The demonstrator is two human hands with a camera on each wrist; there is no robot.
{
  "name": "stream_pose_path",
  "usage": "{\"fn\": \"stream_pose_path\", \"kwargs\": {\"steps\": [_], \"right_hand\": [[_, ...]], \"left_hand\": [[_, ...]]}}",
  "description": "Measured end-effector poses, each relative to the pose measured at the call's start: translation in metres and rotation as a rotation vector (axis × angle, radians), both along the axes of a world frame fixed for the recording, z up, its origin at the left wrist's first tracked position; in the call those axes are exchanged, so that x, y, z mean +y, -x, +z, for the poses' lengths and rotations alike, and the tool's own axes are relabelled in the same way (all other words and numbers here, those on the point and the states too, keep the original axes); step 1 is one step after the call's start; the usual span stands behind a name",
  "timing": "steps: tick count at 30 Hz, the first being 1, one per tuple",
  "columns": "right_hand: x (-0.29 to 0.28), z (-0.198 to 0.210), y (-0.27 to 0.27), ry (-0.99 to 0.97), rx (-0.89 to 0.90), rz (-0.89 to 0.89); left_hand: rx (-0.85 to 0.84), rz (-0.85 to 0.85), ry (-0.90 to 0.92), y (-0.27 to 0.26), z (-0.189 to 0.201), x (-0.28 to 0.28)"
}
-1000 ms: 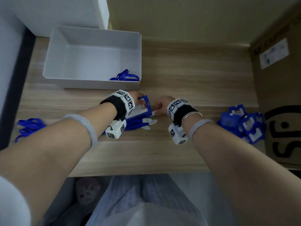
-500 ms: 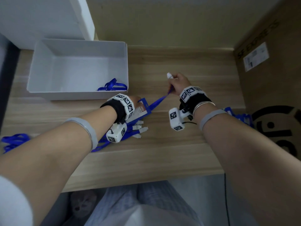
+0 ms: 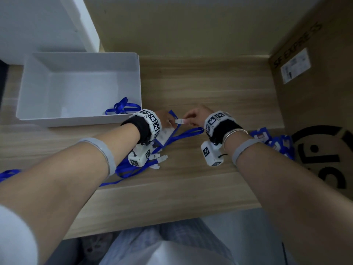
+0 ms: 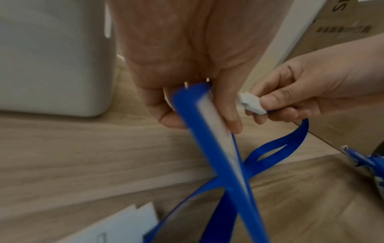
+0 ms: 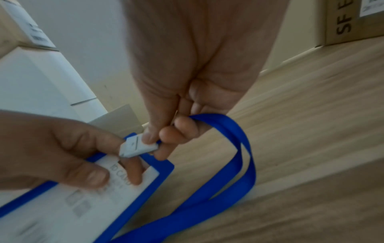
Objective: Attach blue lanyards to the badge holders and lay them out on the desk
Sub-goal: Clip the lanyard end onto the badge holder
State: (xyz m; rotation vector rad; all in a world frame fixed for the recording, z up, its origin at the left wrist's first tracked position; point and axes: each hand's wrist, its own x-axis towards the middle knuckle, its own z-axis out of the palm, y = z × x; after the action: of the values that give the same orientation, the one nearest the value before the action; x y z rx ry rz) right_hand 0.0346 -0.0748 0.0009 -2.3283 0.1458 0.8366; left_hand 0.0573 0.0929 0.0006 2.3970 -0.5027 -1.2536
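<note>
Above desk (image 3: 191, 88), hands fingertip-to-fingertip

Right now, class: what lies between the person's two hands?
In the head view, only the white lanyard clip, pinched by the right hand and held toward the badge holder gripped by the left hand.

Your left grip (image 3: 165, 119) pinches at nine o'clock, your right grip (image 3: 196, 116) pinches at three o'clock, fingertips (image 5: 166, 136) nearly meeting, both forearms angled inward.
</note>
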Motion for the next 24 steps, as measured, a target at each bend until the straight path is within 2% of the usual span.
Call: {"fn": "stream_pose_path", "kwargs": {"steps": [3, 13, 24], "right_hand": [[0.004, -0.001, 0.001, -0.011, 0.011, 0.022], [0.001, -0.003, -0.001, -0.093, -0.009, 0.036], [-0.01, -0.005, -0.001, -0.161, -0.024, 0.038]], "left_hand": [[-0.036, -0.059, -0.045, 0.002, -0.001, -0.006], [0.016, 0.045, 0.078, 0.0, -0.002, -0.009], [0.041, 0.071, 0.167, 0.001, -0.003, -0.011]]}}
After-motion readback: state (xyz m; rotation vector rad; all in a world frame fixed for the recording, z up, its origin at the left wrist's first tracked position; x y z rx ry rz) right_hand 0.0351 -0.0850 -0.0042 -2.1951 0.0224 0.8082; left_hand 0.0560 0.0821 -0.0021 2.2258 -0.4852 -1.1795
